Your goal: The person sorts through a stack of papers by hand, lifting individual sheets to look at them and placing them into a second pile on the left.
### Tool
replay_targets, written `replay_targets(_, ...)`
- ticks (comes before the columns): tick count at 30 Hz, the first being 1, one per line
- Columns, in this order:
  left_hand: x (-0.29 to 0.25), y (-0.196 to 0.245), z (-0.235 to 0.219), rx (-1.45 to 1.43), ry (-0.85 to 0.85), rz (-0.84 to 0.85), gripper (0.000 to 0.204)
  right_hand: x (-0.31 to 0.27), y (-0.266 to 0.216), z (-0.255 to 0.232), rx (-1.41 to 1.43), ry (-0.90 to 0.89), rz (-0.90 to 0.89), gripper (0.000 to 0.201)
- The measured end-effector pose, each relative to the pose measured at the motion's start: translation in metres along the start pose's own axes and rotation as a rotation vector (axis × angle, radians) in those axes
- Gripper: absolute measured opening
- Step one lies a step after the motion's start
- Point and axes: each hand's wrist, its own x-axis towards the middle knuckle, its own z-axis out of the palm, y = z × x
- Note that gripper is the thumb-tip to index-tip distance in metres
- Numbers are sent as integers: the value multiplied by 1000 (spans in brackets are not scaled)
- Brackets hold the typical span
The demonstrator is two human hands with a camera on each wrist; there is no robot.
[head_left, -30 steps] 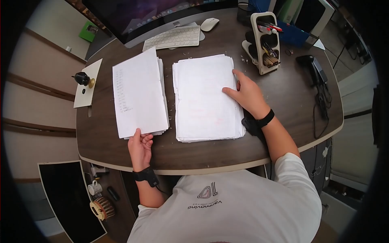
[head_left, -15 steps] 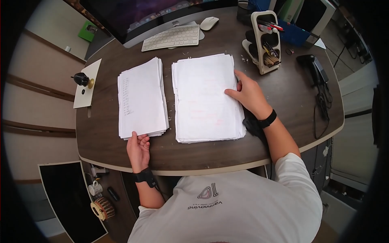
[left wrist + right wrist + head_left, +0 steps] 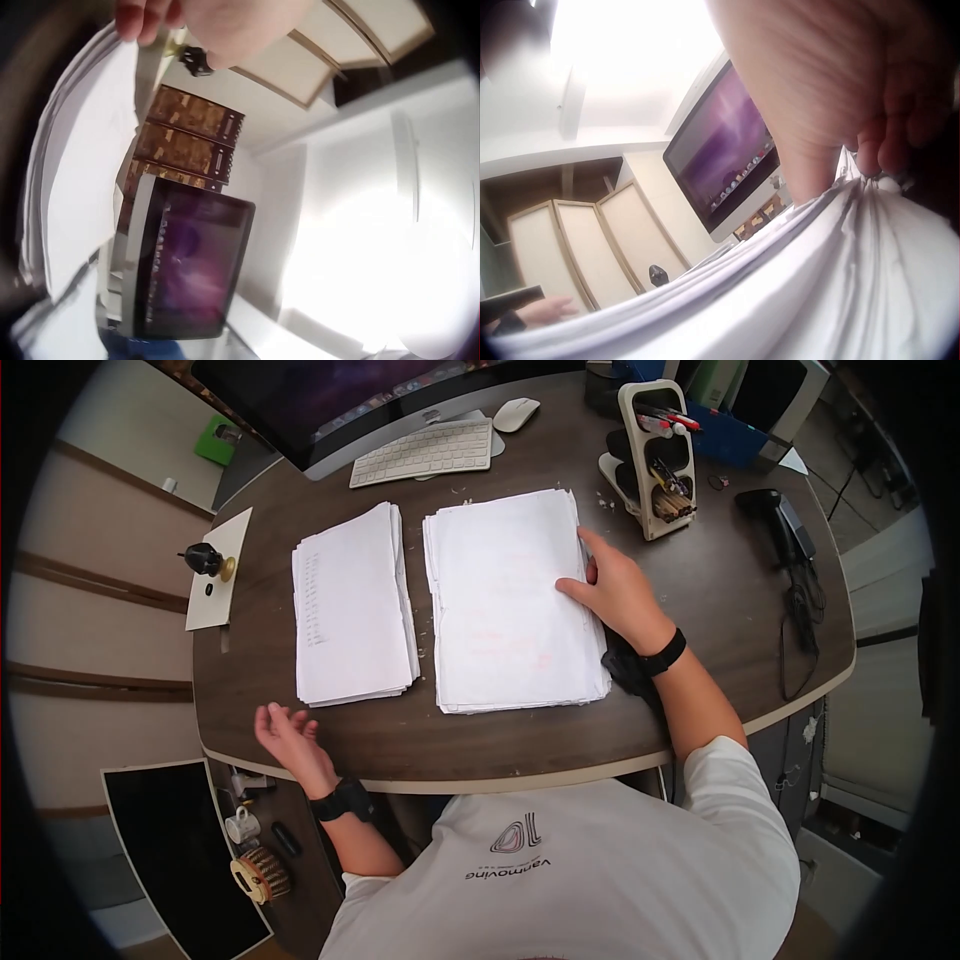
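Two stacks of white paper lie side by side on the desk. My right hand (image 3: pixel 622 588) holds the right edge of the larger right stack (image 3: pixel 505 620), thumb on its top sheet and fingers curled at the side; the right wrist view shows the curled fingers (image 3: pixel 894 154) against the layered paper edges. The smaller left stack (image 3: pixel 355 620) carries a column of faint handwriting on its top sheet. Just off its lower left corner, my left hand (image 3: pixel 293 742) hovers near the desk's front edge, empty, with loosely bent fingers.
Behind the stacks are a keyboard (image 3: pixel 425 455), a mouse (image 3: pixel 516 417) and a monitor (image 3: pixel 191 262). A pen holder (image 3: pixel 655 465) stands at the back right, near a black corded device (image 3: pixel 785 550). At the left edge, a small black object (image 3: pixel 203 559) sits on a pale board.
The left hand let go of the left stack's top sheet, which dropped flat onto its stack, then moved left and down away from it. The right hand stays on the right stack.
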Motion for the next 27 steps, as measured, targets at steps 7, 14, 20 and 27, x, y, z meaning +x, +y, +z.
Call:
replay_targets(7, -33, 53, 111, 741, -804, 889, 79, 0, -6, -4, -21, -24, 28, 78)
replay_targets(14, -16, 31, 184, 1194, -847, 799, 80, 1, 4, -3, 61, -16, -13, 79)
replay_targets(20, 3, 15, 178, 1031, -901, 794, 77, 0, 4, -5, 64, -3, -66, 79)
replay_targets(27, 132, 25, 137, 1043, -566, 434, 88, 0, 8, -3, 81, 4, -83, 80)
